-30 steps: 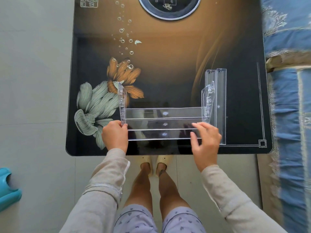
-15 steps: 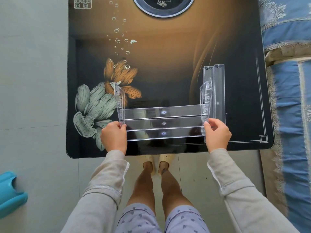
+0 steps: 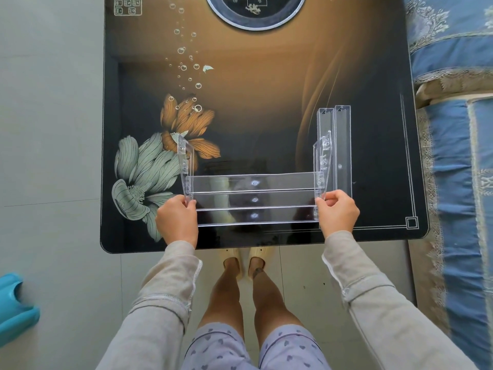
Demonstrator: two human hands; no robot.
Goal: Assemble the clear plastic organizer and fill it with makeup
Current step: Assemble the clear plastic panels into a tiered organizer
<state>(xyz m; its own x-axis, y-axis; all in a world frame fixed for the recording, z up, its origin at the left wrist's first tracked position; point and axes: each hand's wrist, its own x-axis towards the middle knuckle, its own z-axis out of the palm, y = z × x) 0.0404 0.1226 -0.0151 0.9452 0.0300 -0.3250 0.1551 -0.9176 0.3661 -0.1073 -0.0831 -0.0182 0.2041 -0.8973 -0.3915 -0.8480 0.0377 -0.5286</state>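
A clear plastic organizer [image 3: 253, 200] stands near the front edge of the dark glass table [image 3: 266, 89]. It has two upright side panels joined by three stepped shelf strips. My left hand [image 3: 177, 220] grips the bottom of the left side panel. My right hand [image 3: 337, 212] grips the bottom of the right side panel. Two loose clear strips [image 3: 342, 150] lie flat on the table just right of the organizer, running away from me. No makeup is in view.
The table top carries a printed flower pattern [image 3: 149, 172] and a round inset [image 3: 254, 12] at the far edge. A blue patterned bedspread [image 3: 453, 129] borders the right side. A turquoise plastic object [image 3: 14, 308] sits on the tiled floor at lower left.
My right hand slid from the front shelf strip to the right side panel and closed on it. The left hand kept its grip on the left panel.
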